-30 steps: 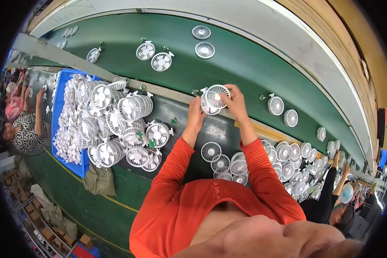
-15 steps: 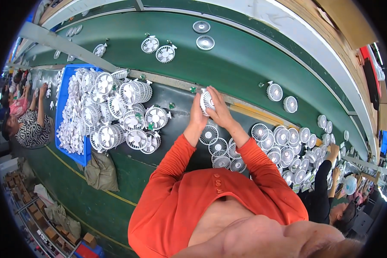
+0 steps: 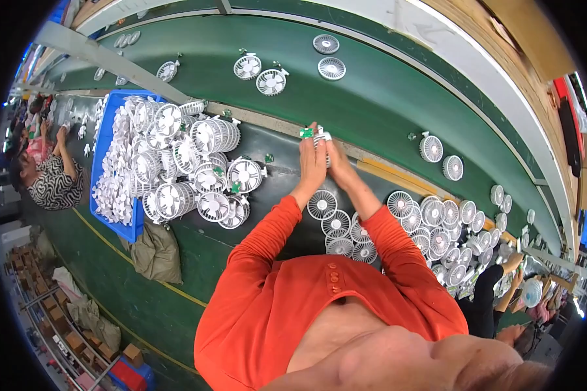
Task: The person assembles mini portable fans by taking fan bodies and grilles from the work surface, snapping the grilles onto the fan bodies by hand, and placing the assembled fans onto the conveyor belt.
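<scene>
Between my left hand (image 3: 313, 163) and my right hand (image 3: 341, 168) is a small white fan head (image 3: 322, 137), pressed from both sides. It stands nearly edge-on, so its grille faces are mostly covered by my palms and fingers. A little green circuit board (image 3: 306, 132) hangs off it by the left fingertips. Both hands are over the dark bench near the belt's edge. Just below my right wrist lie round white grilles (image 3: 322, 204). To the left, stacked open fan heads with white blades (image 3: 245, 174) stand on the bench, small green boards attached to some.
A blue tray (image 3: 137, 225) heaped with white fan blades (image 3: 116, 192) stands left. The green conveyor belt (image 3: 378, 85) beyond carries fan heads (image 3: 270, 82) and grilles (image 3: 332, 68). More grilles (image 3: 439, 240) crowd the right, near a co-worker's hand (image 3: 513, 262). A metal post (image 3: 111, 62) crosses upper left.
My hands have turned the fan head from face-up to edge-on and laid their palms against its sides. The pieces on the belt appear further right; the whole view has shifted slightly.
</scene>
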### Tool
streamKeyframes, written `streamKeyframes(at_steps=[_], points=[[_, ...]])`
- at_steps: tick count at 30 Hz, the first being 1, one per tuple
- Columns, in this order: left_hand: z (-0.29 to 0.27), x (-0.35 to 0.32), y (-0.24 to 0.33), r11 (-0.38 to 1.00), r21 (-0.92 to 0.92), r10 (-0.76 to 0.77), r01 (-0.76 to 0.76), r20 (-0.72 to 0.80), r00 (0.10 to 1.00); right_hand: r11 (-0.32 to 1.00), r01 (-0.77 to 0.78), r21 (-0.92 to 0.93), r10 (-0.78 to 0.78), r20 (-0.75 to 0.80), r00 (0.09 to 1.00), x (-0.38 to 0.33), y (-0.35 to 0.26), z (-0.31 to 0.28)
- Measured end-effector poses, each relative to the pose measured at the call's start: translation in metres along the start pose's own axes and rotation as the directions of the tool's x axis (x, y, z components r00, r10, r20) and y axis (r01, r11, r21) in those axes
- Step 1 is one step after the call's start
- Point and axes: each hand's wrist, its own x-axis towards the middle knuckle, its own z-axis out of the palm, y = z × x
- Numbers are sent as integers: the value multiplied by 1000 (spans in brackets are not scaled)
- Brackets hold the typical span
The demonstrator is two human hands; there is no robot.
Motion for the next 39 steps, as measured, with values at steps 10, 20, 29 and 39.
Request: streamKeyframes(at_steps=[10,20,29,39], points=[[-60,154,-87,815,557,289,-162,-147,946,241,23,-970,-374,-71,925,77,-60,-149],[-44,192,-110,670,734,53,-110,101,993,237,0,-972,-255,-62,965,193,-40,-100],[-20,134,-91,903,427,-53,42,12,999,572,110,-813,-455,-204,867,119,-37,-108],[10,30,-53,637,-462,-499,617,362,787,610,181,-771,-517,-214,829,21,-31,-42]])
